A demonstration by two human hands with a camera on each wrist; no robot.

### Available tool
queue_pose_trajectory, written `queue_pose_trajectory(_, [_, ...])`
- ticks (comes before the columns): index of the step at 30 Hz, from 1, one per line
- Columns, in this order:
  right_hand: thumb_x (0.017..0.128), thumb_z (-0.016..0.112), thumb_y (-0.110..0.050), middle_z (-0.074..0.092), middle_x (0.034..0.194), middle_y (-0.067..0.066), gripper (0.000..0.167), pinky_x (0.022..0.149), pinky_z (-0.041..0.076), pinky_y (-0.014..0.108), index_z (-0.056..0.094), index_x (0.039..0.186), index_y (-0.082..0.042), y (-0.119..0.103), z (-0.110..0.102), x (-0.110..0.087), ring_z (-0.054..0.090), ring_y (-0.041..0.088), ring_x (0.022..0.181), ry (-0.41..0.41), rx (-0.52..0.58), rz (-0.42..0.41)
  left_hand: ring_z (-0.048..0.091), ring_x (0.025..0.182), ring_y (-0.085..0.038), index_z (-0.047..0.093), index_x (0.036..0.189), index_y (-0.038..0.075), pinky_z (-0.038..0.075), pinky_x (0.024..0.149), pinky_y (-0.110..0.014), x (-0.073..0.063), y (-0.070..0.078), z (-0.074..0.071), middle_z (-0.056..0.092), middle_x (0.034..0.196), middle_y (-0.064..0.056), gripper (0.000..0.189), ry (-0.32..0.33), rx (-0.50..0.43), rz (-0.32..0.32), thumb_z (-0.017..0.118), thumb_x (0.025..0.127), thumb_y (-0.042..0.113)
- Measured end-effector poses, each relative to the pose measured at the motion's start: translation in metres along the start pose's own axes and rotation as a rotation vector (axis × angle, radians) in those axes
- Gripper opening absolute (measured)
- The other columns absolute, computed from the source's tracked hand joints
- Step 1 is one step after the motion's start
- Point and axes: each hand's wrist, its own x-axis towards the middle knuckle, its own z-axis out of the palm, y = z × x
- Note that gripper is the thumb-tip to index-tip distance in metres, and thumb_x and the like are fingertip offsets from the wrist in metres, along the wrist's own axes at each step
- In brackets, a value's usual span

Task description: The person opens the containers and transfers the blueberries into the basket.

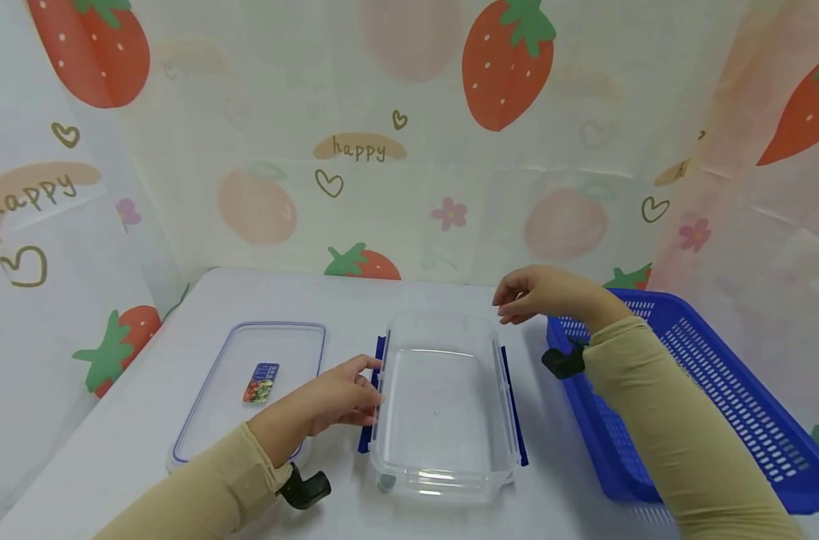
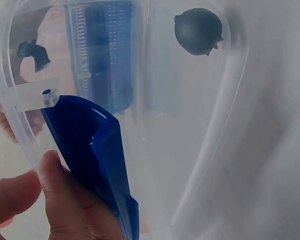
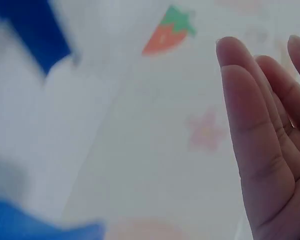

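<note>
A clear plastic food box (image 1: 443, 412) with blue side latches stands at the middle of the table. My left hand (image 1: 345, 397) grips its left rim beside the blue latch (image 2: 90, 150). Through the clear wall, the left wrist view shows a dark round thing (image 2: 199, 31) with a jagged edge in the box. My right hand (image 1: 538, 295) is held in the air past the box's far right corner, near the blue basket (image 1: 693, 330). Its fingers (image 3: 252, 130) are loosely bent and hold nothing.
To the left lies the box's clear lid (image 1: 214, 427) with a blue-purple seal and a small fruit-printed label (image 1: 261, 382). The perforated basket takes up the right side, partly behind my right sleeve (image 1: 679, 420). A strawberry-print curtain (image 1: 409, 195) hangs behind the white table (image 1: 551, 487).
</note>
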Motion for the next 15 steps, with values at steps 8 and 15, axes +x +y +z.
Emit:
queue_pose_trajectory(8, [0.085, 0.064, -0.010, 0.064, 0.088, 0.008, 0.009, 0.075, 0.054, 0.033, 0.064, 0.094, -0.009, -0.043, 0.047, 0.035, 0.065, 0.017, 0.081, -0.165, 0.000, -0.067, 0.060, 0.070, -0.021, 0.031, 0.138, 0.015, 0.055, 0.070, -0.030, -0.002, 0.000, 0.000, 0.056, 0.091, -0.014, 0.060, 0.015, 0.001, 0.000, 0.060, 0.086, 0.008])
queue_pose_trajectory(15, [0.084, 0.064, -0.006, 0.064, 0.086, 0.009, 0.008, 0.072, 0.055, 0.030, 0.066, 0.091, -0.008, -0.055, 0.093, 0.059, 0.065, 0.027, 0.085, -0.353, 0.054, -0.100, 0.060, 0.071, -0.021, 0.029, 0.139, 0.015, 0.055, 0.070, -0.030, 0.000, -0.001, 0.000, 0.056, 0.092, -0.014, 0.062, 0.007, 0.005, -0.010, 0.061, 0.086, 0.009])
